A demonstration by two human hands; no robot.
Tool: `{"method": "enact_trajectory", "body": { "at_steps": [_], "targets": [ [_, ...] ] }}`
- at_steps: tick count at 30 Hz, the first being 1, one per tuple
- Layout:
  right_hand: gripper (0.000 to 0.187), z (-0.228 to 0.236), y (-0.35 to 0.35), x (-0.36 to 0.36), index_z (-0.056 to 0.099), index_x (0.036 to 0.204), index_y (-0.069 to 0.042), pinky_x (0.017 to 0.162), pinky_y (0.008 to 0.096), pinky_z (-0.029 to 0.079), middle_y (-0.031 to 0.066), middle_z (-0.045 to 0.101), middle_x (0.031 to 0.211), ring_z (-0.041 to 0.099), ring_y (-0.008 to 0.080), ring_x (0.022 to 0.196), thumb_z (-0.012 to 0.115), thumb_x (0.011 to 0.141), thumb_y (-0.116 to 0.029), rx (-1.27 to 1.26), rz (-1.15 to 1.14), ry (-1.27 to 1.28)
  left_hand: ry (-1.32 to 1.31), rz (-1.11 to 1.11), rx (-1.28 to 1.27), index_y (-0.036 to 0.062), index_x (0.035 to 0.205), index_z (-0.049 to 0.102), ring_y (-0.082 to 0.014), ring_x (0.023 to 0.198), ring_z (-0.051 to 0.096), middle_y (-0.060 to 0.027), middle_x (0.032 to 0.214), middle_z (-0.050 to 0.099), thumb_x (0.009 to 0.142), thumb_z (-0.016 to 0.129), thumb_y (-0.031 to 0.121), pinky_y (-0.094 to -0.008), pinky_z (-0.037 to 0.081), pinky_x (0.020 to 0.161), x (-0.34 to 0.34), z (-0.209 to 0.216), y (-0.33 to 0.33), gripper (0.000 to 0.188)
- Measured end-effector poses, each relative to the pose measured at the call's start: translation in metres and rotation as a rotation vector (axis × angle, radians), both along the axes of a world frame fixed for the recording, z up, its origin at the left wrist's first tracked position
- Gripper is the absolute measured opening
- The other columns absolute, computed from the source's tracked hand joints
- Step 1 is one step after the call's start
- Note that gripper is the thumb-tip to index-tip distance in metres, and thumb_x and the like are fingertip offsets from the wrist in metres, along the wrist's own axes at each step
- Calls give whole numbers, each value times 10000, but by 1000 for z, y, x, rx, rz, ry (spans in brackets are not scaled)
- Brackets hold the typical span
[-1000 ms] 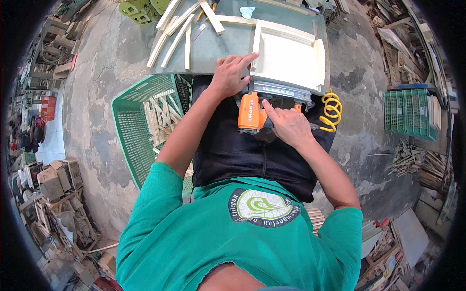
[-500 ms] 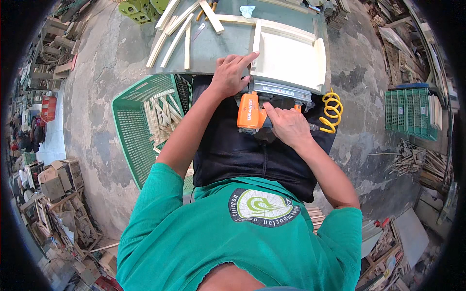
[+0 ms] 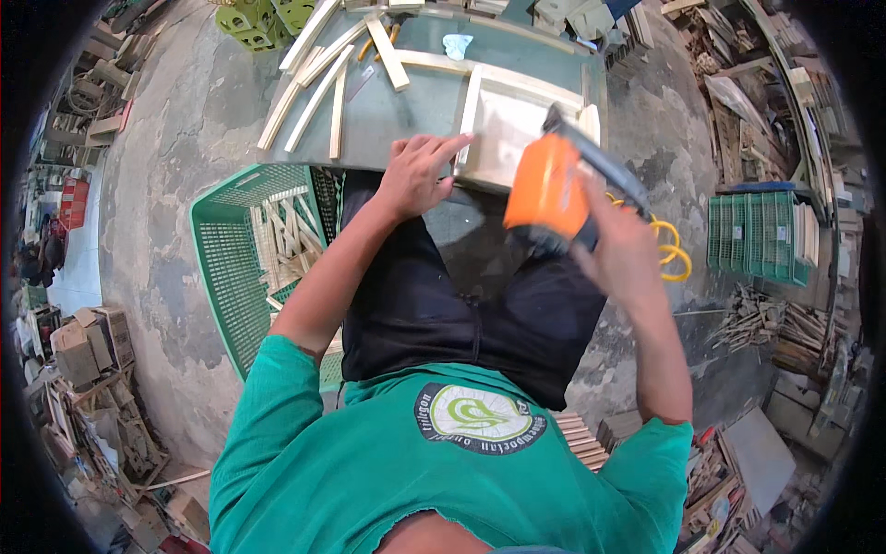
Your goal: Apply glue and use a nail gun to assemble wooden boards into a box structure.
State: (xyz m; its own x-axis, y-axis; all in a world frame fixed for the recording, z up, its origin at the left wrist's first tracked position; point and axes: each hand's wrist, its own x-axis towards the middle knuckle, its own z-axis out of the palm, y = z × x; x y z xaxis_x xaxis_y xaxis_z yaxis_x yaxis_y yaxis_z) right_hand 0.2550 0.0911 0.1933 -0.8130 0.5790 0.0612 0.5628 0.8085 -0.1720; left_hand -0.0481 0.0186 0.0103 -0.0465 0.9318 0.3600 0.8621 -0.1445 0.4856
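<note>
On the left of the frame, one green basket point(image 3: 226, 277) sits on the floor by the knees. It has lots of wood sticks point(image 3: 286, 235) in it, too jumbled to count. In the upper left, at least six loose wood strips point(image 3: 318, 111) lie on the gray desk point(image 3: 420, 111). One tool with orange handles point(image 3: 395, 37) lies by them, and one light blue scrap point(image 3: 457, 46) is at the top middle.

The left grip point(image 3: 420, 175) is in the middle, at the near edge of the desk. It is open and holds nothing, with one finger pointing out to the left strip of one wood frame point(image 3: 508, 120). The frame sits upper middle, right up by the desk's near edge.

Just right of the middle is one orange nail gun point(image 3: 549, 189), blurry and tipped. Its top covers part of the frame. I cannot tell if they touch. The right grip point(image 3: 626, 245) is closed around the gun. There is an open gap between the two grips, above the dark pants point(image 3: 415, 314). One curly yellow hose point(image 3: 685, 268) hangs to the right, with floor showing past it. A green crate point(image 3: 752, 231) is far right.
</note>
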Motion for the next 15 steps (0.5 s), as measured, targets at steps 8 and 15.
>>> {"method": "enact_trajectory", "body": {
  "at_steps": [8,15],
  "targets": [
    [776,-24,197,-74,393,1617,-159,840,500,600,200,756,1057,738,408,962,683,929,-369,112,-65,-287,10,-12,-19,247,1558,502,-235,1216,594,7,1322,664,760,792,116,-430,407,1015,-1,-1,0,860],
    [738,-120,273,-127,383,1619,-186,841,511,598,193,752,1120,743,385,987,666,987,-441,139,-41,-237,-2,-100,-213,223,1601,442,-288,1311,544,-36,1439,608,773,822,175,-460,380,1086,-11,15,-1,913]
  ]
}}
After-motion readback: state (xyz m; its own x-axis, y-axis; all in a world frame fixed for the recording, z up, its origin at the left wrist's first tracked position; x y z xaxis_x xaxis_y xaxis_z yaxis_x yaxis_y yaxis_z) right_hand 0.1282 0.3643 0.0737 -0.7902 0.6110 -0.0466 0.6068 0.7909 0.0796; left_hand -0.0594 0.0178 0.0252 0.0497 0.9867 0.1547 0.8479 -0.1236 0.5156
